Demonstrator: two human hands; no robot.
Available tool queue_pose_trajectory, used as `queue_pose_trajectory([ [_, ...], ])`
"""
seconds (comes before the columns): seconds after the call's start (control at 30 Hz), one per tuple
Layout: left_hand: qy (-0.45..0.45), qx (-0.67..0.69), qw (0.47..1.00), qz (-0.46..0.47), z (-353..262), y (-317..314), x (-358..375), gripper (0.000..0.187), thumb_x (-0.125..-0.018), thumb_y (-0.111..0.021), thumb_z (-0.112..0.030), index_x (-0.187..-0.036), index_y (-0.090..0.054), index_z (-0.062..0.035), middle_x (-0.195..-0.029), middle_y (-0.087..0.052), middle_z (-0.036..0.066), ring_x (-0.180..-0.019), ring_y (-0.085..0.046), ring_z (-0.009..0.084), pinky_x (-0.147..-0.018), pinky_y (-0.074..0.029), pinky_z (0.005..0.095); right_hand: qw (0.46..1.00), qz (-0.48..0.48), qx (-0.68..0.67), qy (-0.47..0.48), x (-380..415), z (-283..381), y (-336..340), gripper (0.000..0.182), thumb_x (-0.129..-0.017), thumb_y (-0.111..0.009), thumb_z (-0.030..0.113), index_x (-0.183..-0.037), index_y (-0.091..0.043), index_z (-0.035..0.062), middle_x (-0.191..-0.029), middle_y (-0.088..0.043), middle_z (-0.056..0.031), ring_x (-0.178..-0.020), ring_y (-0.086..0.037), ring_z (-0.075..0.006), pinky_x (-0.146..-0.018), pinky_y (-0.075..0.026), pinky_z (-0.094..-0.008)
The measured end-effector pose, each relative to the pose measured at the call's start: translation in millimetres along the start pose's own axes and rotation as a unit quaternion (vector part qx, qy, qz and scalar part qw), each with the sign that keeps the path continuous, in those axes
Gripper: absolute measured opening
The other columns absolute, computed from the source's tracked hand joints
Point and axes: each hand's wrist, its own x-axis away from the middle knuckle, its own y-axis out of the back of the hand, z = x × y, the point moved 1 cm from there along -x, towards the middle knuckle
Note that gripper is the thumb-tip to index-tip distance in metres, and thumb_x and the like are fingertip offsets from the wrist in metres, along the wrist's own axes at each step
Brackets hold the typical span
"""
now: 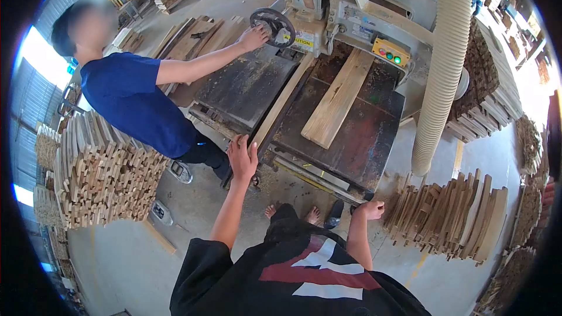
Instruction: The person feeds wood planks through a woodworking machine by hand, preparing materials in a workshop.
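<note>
My left hand (242,158) rests with its fingers apart near the front end of a long narrow wooden strip (281,102), which lies along the machine's fence. At the front right corner of the machine table (374,140), my right hand (372,209) has its fingers curled in; what they hold, if anything, is hidden. A wide wooden board (339,102) lies flat on the table between the two, its far end under the machine head (374,23). Neither hand touches this board.
A co-worker (134,99) at the left has a hand on a black handwheel (273,27). A thick ribbed hose (448,70) hangs at the right. Wood stacks stand at left (105,175) and right (451,216). A control box (391,52) has lit buttons.
</note>
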Motion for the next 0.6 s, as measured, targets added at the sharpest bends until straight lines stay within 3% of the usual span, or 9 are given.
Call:
queue_pose_trajectory([
  [0.2,-0.015,0.033,0.999,-0.004,1,-1,-1,0.038,-0.101,-0.057,-0.032,-0.128,-0.060,-0.0046,-0.130,-0.056,0.020,-0.121,-0.052,0.0424,-0.102,-0.039,0.0542,1.000,-0.013,-0.025,-0.001,2,6,3,0.053,-0.100,-0.047,0.037,-0.114,-0.068,-0.0101,-0.117,-0.066,-0.0328,-0.110,-0.060,-0.0489,-0.095,-0.046,-0.0535],
  [0.27,-0.021,0.026,0.999,-0.007,0,-2,1,0.038,-0.101,-0.057,-0.031,-0.128,-0.060,-0.0044,-0.130,-0.056,0.021,-0.121,-0.052,0.0425,-0.102,-0.039,0.0542,0.999,0.039,0.012,-0.015,0,6,5,0.050,-0.102,-0.049,0.036,-0.123,-0.064,-0.0073,-0.126,-0.058,-0.0307,-0.118,-0.055,-0.0451,-0.102,-0.044,-0.0505],
  [0.6,-0.015,0.006,1.000,0.002,1,-3,1,0.038,-0.103,-0.055,-0.033,-0.127,-0.060,-0.0035,-0.131,-0.055,0.022,-0.121,-0.051,0.0430,-0.103,-0.038,0.0540,1.000,0.027,0.011,0.008,-3,-4,0,0.047,-0.100,-0.052,0.034,-0.119,-0.064,-0.0079,-0.123,-0.058,-0.0293,-0.116,-0.054,-0.0436,-0.101,-0.044,-0.0486],
])
